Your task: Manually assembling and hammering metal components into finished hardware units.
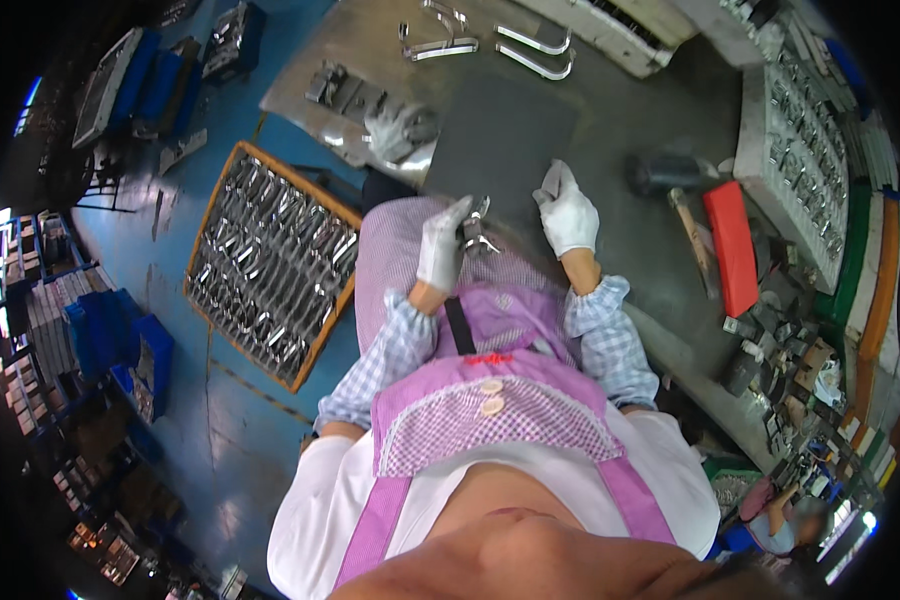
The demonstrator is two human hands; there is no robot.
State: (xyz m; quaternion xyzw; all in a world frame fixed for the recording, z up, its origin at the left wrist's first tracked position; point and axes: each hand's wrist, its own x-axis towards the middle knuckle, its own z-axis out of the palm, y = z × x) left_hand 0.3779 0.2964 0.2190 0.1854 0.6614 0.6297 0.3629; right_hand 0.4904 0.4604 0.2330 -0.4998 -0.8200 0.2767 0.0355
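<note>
Metal-topped table (620,115), seen from above; the handling of a single workpiece is judged to be the step in hand. A dark mat (510,130) is laid toward the table's near edge. At that edge the two gloved hands are held apart. In the left hand (440,245), a small bright metal part (481,240) is pinched, over the lap and just off the near edge. The right hand (570,215) is placed by the mat's near right corner, its fingers drawn together; whether anything is gripped there cannot be told. For the next move, a steady hold on the part is judged to be called for.

Beyond the table's left edge, an orange-rimmed crate (300,181) is filled with bright metal pieces. Similar pieces are carried in a white tray (752,120) at the table's right side. Any reach toward it may be hindered by the red block (732,250) and dark-headed mallet (660,173). Bent metal handles (440,49) are set near the far edge. Beside the mat's left edge, a greyish glove (400,132) (or perhaps a cloth) is left lying.
</note>
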